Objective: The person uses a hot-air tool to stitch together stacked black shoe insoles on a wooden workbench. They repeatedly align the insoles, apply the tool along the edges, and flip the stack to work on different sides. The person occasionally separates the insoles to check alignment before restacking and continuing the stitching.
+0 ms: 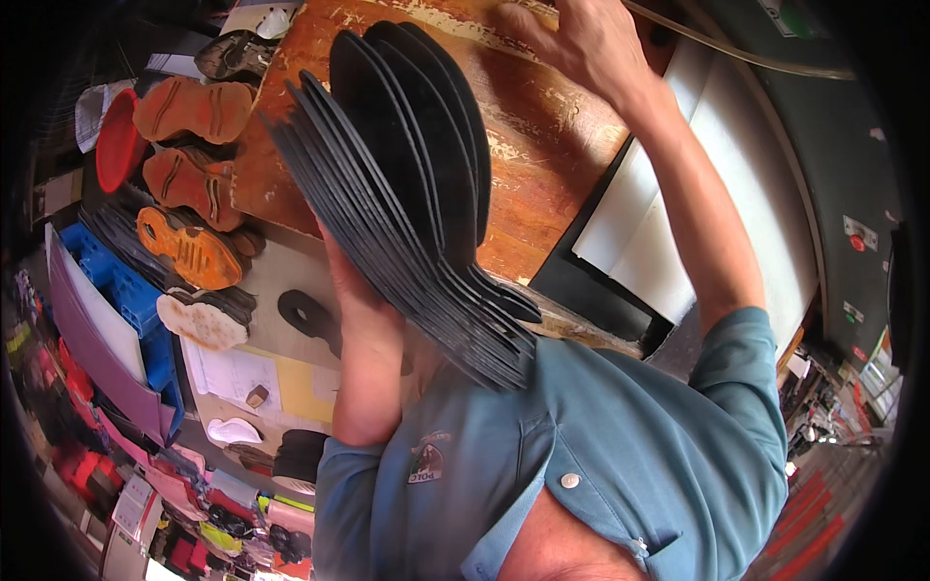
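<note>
A thick stack of thin black shoe soles (387, 223) leans across the middle, against the front of my shirt. My left hand (356, 290) is closed round its lower left side; most of its fingers are hidden behind the stack. Several soles at the top of the stack fan apart from the tightly packed ones below. Beyond the stack, my right hand (586, 48) is over the far part of a worn wooden tabletop (542, 184). It appears empty, with the thumb stretched away from the rest; the upper edge of the picture cuts off part of the fingers.
Brown sole-shaped pieces (194, 108), an orange sole (189, 247) and white soles (205, 320) lie along the left. Near them are a red bowl-like item (118, 140) and a blue crate (116, 276). A pale metal panel (668, 213) borders the tabletop on the right.
</note>
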A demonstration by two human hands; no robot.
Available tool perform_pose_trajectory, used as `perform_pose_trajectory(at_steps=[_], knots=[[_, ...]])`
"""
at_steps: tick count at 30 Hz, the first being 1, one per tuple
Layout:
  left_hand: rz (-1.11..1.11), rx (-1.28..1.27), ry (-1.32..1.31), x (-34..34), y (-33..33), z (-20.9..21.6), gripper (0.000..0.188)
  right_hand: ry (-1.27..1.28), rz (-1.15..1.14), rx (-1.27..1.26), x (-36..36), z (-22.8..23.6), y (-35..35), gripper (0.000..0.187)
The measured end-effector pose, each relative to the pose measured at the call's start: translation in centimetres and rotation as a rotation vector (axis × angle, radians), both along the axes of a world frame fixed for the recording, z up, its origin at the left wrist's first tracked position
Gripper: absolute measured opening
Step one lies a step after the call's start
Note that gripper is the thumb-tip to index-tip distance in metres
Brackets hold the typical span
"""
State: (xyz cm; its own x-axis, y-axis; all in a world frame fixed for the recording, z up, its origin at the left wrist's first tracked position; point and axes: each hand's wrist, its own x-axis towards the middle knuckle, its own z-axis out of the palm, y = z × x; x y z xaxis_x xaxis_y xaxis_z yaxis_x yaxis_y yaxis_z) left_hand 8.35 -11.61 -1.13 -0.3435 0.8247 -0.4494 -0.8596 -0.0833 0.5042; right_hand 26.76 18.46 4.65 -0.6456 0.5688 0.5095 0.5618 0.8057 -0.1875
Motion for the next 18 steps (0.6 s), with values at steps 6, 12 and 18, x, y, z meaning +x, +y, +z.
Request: perform_pose_trajectory(at_steps=[6, 12, 18], knots=[[0.053, 0.031, -0.039, -1.5, -0.6, -2.1, 0.067, -0.090, -0.066, 0.517, -1.4, -7.3, 9.2, 0.060], [0.187, 0.049, -0.354, -2.5, 1.3, -1.0, 0.060, -0.202, 0.039, 0.434, -3.6, -6.5, 12.7, 0.040], [0.052, 0.109, -0.266, -2.9, 1.9, 0.4, 0.066, -0.707, -0.091, 1.338, -2.8, -4.0, 13.0, 0.009]])
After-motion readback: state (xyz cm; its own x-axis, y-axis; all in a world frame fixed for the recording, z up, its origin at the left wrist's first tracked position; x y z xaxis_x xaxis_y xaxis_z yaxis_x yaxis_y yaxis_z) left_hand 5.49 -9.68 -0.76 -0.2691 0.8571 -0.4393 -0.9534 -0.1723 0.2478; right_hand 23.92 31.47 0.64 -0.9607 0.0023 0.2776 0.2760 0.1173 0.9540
